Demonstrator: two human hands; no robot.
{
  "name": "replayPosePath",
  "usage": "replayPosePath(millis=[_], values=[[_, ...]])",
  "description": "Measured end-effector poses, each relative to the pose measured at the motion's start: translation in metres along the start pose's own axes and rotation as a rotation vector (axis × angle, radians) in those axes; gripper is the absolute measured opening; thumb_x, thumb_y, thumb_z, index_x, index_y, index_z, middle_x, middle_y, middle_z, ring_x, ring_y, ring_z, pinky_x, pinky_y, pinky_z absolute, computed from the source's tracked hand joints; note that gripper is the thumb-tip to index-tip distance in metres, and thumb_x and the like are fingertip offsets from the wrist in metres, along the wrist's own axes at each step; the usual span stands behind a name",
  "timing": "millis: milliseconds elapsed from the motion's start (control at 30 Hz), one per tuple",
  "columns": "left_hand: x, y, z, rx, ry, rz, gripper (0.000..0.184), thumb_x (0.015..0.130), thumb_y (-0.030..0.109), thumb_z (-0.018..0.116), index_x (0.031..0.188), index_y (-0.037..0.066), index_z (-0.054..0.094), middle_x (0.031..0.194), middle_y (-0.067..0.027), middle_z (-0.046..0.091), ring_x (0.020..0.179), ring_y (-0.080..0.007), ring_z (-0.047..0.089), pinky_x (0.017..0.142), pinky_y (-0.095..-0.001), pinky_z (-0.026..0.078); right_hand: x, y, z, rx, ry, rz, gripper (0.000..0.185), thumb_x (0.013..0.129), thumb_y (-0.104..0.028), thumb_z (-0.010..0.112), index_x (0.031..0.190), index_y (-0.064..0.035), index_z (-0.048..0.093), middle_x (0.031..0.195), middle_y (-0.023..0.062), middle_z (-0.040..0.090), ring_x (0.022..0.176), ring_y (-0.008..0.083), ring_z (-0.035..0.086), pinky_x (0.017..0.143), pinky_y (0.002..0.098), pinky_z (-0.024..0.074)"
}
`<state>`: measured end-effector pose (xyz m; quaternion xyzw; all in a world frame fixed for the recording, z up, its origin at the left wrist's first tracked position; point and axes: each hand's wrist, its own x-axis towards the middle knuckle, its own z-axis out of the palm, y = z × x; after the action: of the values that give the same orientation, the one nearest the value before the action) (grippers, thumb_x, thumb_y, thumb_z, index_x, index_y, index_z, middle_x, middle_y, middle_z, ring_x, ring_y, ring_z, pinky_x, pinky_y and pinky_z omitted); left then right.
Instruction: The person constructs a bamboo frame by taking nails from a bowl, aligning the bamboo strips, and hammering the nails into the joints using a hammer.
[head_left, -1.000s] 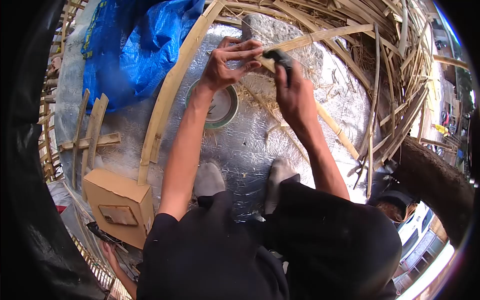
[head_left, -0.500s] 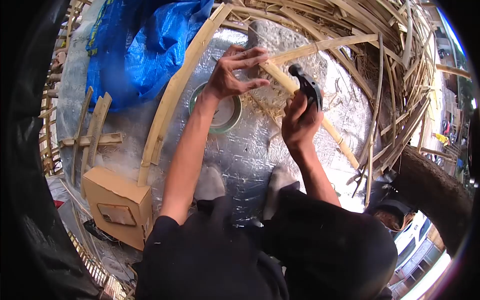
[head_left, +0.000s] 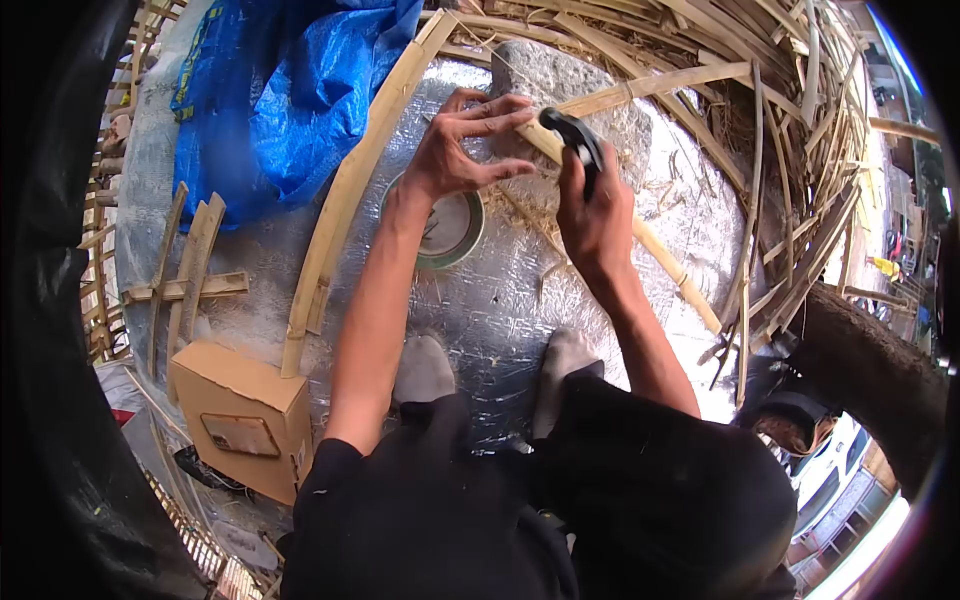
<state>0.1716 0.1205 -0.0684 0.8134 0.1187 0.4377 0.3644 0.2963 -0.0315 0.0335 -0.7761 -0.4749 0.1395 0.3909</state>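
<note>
The left forearm reached up and slightly rightward, its wrist over one side of a green-rimmed bowl holding a few small dark pieces. The left hand was open, its fingers stretched rightward with the tips at the upper end of a bamboo pole, the thumb spread apart below them. The right forearm angled up and leftward, and the right hand was closed around a black claw hammer, gripping it close to the head, which lay over the pole near that same end.

The pole was pale yellow and narrow, with darker joints along its lower stretch. It slanted from in front of a rough grey stone, passed behind the right hand and ran down to the silvery sheet. A flatter, tan bamboo strip extended rightward across the stone.
</note>
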Motion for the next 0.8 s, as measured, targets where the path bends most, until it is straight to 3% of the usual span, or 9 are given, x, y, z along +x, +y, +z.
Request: replayPosePath(millis=[100, 233, 267, 500, 567, 633, 667, 767, 800], values=[[-0.006, 0.001, -0.003, 0.009, -0.057, -0.039, 0.069, 0.067, 0.030, 0.095, 0.131, 0.017, 0.073, 0.133, -0.0023, 0.071, 0.116, -0.0239, 0.059, 0.105, -0.0403, 0.048, -0.003, -0.001, 0.004, -0.108, -0.108, 0.064, 0.027, 0.104, -0.024, 0.059, 0.103, 0.0012, 0.050, 0.067, 0.0282, 0.064, 0.061, 0.0456, 0.067, 0.052, 0.0495, 0.0465], [-0.002, 0.001, -0.003, 0.015, -0.056, -0.011, 0.069, 0.067, 0.028, 0.095, 0.132, 0.017, 0.072, 0.134, -0.0019, 0.070, 0.115, -0.0242, 0.060, 0.105, -0.0400, 0.048, -0.010, -0.010, -0.006, 0.087, 0.041, 0.039, 0.029, 0.105, -0.027, 0.057, 0.103, 0.0007, 0.050, 0.069, 0.0306, 0.063, 0.065, 0.0517, 0.064, 0.055, 0.0546, 0.0460], [-0.003, 0.003, -0.002, -0.021, -0.038, -0.050, 0.068, 0.067, 0.027, 0.095, 0.131, 0.017, 0.073, 0.133, -0.0017, 0.071, 0.116, -0.0236, 0.061, 0.105, -0.0391, 0.048, -0.005, -0.011, -0.004, -0.081, -0.117, 0.154, 0.028, 0.105, -0.027, 0.057, 0.105, 0.0002, 0.050, 0.069, 0.0307, 0.064, 0.065, 0.0503, 0.065, 0.056, 0.0545, 0.0465], [-0.004, 0.000, -0.006, 0.003, -0.052, -0.033, 0.064, 0.067, 0.027, 0.095, 0.128, 0.018, 0.075, 0.131, -0.0007, 0.072, 0.117, -0.0229, 0.060, 0.106, -0.0385, 0.046, -0.007, -0.001, 0.004, -0.071, -0.147, 0.113, 0.030, 0.104, -0.027, 0.058, 0.107, 0.0028, 0.052, 0.070, 0.0322, 0.063, 0.068, 0.0525, 0.064, 0.057, 0.0550, 0.0464], [0.002, -0.007, -0.007, 0.008, -0.048, -0.014, 0.063, 0.068, 0.027, 0.094, 0.127, 0.019, 0.075, 0.132, -0.0007, 0.072, 0.117, -0.0229, 0.059, 0.106, -0.0388, 0.046, -0.005, -0.007, -0.004, -0.019, -0.100, 0.077, 0.027, 0.105, -0.023, 0.057, 0.110, 0.0029, 0.054, 0.067, 0.0269, 0.064, 0.061, 0.0443, 0.066, 0.054, 0.0494, 0.0471], [-0.003, -0.005, -0.004, -0.029, -0.069, -0.044, 0.062, 0.068, 0.026, 0.094, 0.127, 0.018, 0.076, 0.133, -0.0013, 0.071, 0.116, -0.0229, 0.059, 0.106, -0.0385, 0.046, -0.009, -0.029, -0.014, 0.103, 0.050, 0.141, 0.031, 0.109, -0.028, 0.052, 0.108, 0.0020, 0.059, 0.068, 0.0106, 0.062, 0.060, 0.0167, 0.059, 0.053, 0.0344, 0.0456], [-0.003, -0.004, -0.004, -0.046, -0.069, -0.037, 0.063, 0.068, 0.026, 0.094, 0.128, 0.018, 0.075, 0.133, -0.0016, 0.071, 0.116, -0.0224, 0.059, 0.106, -0.0380, 0.045, -0.013, -0.021, -0.006, 0.251, 0.179, 0.097, 0.032, 0.110, -0.029, 0.051, 0.105, 0.0014, 0.061, 0.067, 0.0033, 0.056, 0.060, 0.0105, 0.054, 0.052, 0.0294, 0.0440], [-0.001, -0.003, -0.005, -0.039, -0.072, -0.007, 0.064, 0.068, 0.026, 0.093, 0.129, 0.018, 0.074, 0.134, -0.0012, 0.071, 0.115, -0.0222, 0.059, 0.107, -0.0377, 0.044, -0.018, 0.005, 0.008, 0.037, 0.246, -0.256, 0.027, 0.109, -0.025, 0.051, 0.105, 0.0010, 0.056, 0.066, 0.0149, 0.062, 0.058, 0.0236, 0.064, 0.051, 0.0397, 0.0469], [-0.001, -0.003, -0.006, -0.042, -0.066, -0.006, 0.064, 0.068, 0.026, 0.093, 0.129, 0.018, 0.074, 0.134, -0.0012, 0.071, 0.115, -0.0222, 0.059, 0.107, -0.0377, 0.044, -0.011, -0.022, 0.001, 0.005, -0.062, 0.173, 0.024, 0.107, -0.023, 0.052, 0.107, 0.0010, 0.054, 0.070, 0.0259, 0.065, 0.061, 0.0373, 0.067, 0.054, 0.0460, 0.0480]])
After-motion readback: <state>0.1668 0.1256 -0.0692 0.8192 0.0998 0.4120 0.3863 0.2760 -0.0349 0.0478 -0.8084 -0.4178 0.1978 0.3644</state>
